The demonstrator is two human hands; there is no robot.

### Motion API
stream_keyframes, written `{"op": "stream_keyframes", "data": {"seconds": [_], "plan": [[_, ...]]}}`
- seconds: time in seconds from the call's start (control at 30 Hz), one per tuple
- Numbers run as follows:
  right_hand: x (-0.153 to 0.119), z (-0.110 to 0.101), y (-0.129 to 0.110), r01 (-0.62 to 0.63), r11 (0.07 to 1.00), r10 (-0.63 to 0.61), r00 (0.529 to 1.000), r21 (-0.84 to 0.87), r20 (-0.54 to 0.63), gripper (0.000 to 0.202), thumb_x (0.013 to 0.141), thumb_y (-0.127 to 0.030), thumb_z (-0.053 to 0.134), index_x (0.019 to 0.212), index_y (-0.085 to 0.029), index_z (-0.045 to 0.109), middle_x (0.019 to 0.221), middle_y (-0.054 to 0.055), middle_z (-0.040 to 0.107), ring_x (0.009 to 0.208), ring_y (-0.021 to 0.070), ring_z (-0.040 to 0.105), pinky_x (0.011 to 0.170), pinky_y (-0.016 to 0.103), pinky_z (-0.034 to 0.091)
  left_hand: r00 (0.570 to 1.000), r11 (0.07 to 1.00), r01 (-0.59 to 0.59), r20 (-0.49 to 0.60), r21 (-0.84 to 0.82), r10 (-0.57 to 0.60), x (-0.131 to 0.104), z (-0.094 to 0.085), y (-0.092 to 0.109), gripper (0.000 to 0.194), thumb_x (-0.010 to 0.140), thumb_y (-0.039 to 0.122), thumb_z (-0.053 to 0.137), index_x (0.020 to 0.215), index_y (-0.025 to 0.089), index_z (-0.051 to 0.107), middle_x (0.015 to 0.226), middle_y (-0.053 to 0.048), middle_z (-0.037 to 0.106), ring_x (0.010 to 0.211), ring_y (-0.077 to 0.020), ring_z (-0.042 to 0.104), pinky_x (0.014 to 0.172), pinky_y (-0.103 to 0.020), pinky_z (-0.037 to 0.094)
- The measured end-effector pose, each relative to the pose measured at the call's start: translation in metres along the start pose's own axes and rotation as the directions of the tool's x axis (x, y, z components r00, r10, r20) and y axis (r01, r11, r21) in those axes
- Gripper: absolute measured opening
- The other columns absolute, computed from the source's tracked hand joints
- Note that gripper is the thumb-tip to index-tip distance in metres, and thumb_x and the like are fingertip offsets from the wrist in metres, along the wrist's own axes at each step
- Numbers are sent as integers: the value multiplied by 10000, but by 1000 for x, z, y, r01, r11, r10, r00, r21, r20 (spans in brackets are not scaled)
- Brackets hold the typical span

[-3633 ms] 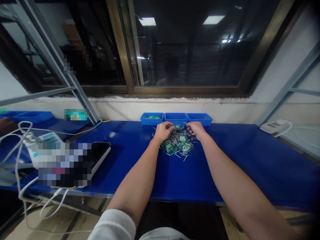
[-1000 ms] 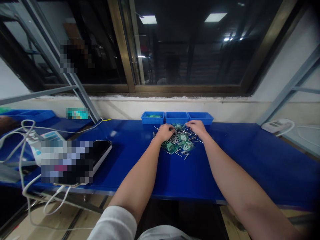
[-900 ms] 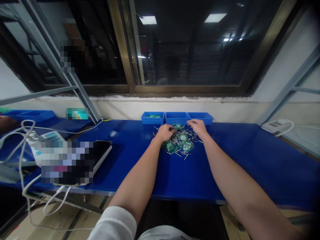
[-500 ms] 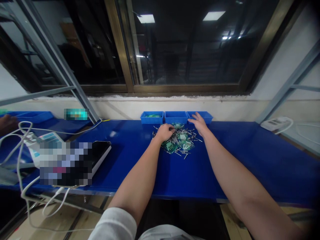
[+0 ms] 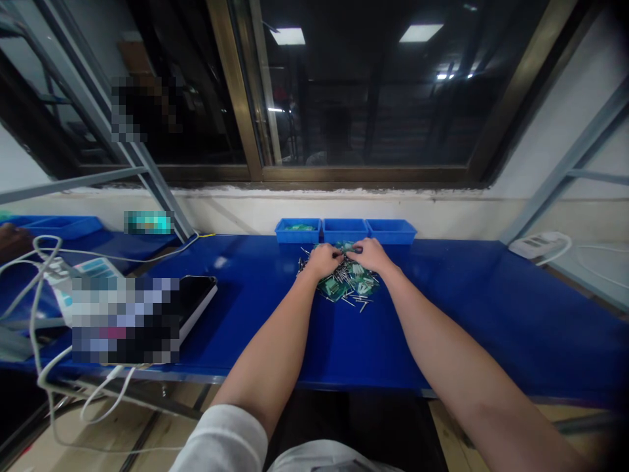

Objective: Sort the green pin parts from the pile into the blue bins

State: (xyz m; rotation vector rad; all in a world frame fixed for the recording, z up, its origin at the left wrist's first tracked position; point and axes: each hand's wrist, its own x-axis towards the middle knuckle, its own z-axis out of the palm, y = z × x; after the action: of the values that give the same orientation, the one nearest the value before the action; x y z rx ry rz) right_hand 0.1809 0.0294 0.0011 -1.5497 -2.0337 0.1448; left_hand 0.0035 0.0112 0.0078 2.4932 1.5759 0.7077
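Both arms reach straight out over the blue bench (image 5: 354, 357) from the near side, slightly bent, wrists angled in so the two hands nearly meet above the pile. The left hand (image 5: 323, 261) is over the far left part of it, back up, fingers curled inward. The right hand (image 5: 371, 254) comes in from the right, fingers pointing left, its fingertips just beside the left hand's. Looks like something small and dark between them, but honestly I can't tell whether either hand is gripping anything.

Counts: one pile, lying mid-bench just on the near side of the bins. It's a tangle of thin metal pins (image 5: 362, 306), way too many to count, mixed with green pieces (image 5: 336, 289) that have pale bars on them. I get at least three of those; the hands hide some of the far edge.

Three blue bins (image 5: 344, 238) sit side by side along the far edge, the left one with green stuff inside. On the left there's one dark-screened device (image 5: 199, 292) with two white plugs at its near end. One white power strip (image 5: 538, 245) is far right, and one co-worker's hand (image 5: 12, 242) pokes in at far left.
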Motion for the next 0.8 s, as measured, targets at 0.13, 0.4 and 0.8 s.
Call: {"op": "stream_keyframes", "data": {"seconds": [0.13,0.4,0.8], "plan": [[-1,6,-8,4,996,4,996,-90,90,271,726,-427,567,796,-214,719,862,80,671,898,241,580,818,317,404,1000,1000,19,22,16,-19,0,-1,0,234,781,322,519,872,257,725,953,-24,683,937,-184,589,840,-260,437],[-4,7,-17,30,998,-23,994,-61,111,172,708,-289,581,770,-202,715,849,67,693,872,208,607,797,257,415,999,999,50,20,-15,-50,1,2,0,214,759,296,549,879,278,725,954,-3,688,967,-172,578,844,-245,433],[-8,3,-21,92,991,-83,992,-97,90,177,780,-226,532,740,-180,697,825,96,687,846,207,609,743,257,410,999,999,44,-14,0,-44,2,4,-3,199,758,315,559,864,256,716,954,-26,686,909,-193,602,813,-274,439]]}}
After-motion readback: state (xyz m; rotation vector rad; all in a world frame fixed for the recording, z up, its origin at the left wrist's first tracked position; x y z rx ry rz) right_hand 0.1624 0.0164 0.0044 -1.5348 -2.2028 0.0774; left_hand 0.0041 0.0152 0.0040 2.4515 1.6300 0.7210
